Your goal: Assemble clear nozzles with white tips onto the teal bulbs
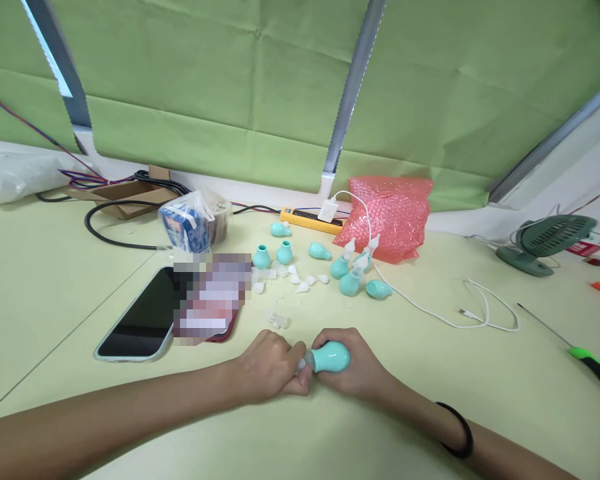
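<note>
My right hand [353, 367] wraps around a teal squeeze bulb [333, 357], which lies on its side with its neck to the left. A clear plastic piece [307, 361] sits at that neck, and my left hand [273, 367] pinches it between thumb and fingers. How far it goes into the bulb is hidden. Just beyond my hands lies a loose clear connector [279, 321]. Farther back, several white nozzle tips [303, 287] are scattered near open-necked teal bulbs [285, 253]. To their right, teal bulbs with clear tips fitted [350, 283] stand upright.
Two phones, one black-screened [137, 317] and one red-cased [230, 327], lie at left. Behind are a bagged blue pack [185, 223], a yellow power strip [307, 221] and pink bubble wrap [390, 217]. A white cable [430, 315], screwdriver [580, 353] and green fan [550, 237] are at right.
</note>
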Demonstrator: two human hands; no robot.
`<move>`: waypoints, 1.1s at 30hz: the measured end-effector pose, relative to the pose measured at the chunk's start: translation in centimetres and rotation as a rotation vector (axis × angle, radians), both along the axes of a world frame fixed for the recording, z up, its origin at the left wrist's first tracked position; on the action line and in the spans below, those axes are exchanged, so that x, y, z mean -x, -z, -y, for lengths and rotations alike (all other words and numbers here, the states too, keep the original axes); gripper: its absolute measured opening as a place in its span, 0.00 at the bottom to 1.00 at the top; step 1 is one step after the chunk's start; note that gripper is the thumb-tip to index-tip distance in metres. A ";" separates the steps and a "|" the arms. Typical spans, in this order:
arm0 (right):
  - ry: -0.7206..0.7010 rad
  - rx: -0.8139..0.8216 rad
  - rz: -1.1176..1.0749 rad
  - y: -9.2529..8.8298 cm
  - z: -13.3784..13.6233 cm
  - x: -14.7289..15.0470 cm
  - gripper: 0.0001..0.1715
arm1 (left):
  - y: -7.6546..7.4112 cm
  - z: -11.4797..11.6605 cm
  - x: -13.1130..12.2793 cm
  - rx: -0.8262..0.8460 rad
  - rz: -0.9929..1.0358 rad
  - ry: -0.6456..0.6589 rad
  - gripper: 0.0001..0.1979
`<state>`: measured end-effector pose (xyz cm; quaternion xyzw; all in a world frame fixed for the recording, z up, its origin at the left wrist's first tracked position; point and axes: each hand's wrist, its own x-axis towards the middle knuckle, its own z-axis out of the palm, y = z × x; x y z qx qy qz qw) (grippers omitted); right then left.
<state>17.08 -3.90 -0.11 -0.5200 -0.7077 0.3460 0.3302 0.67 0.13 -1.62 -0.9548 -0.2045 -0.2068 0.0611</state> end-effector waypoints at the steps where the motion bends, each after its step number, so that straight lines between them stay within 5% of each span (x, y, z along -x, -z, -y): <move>1: 0.006 0.052 -0.019 -0.1 0.0 0.1 0.07 | 0.0 0.0 0.0 -0.006 0.021 -0.003 0.10; 9: -0.102 0.292 -0.023 -0.8 -0.6 -0.1 0.07 | 0.1 0.3 -0.2 -0.074 0.037 0.052 0.11; 23: -0.071 0.093 -0.166 0.0 0.1 -0.2 0.12 | -1.0 0.4 0.2 0.045 -0.046 -0.011 0.14; 30: 0.056 0.106 -0.313 0.4 0.4 0.2 0.16 | -4.0 -1.5 1.2 0.037 0.038 0.039 0.20; 33: 0.105 0.101 -0.322 0.1 0.4 0.4 0.13 | -5.8 -3.5 1.8 -0.019 0.092 -0.108 0.17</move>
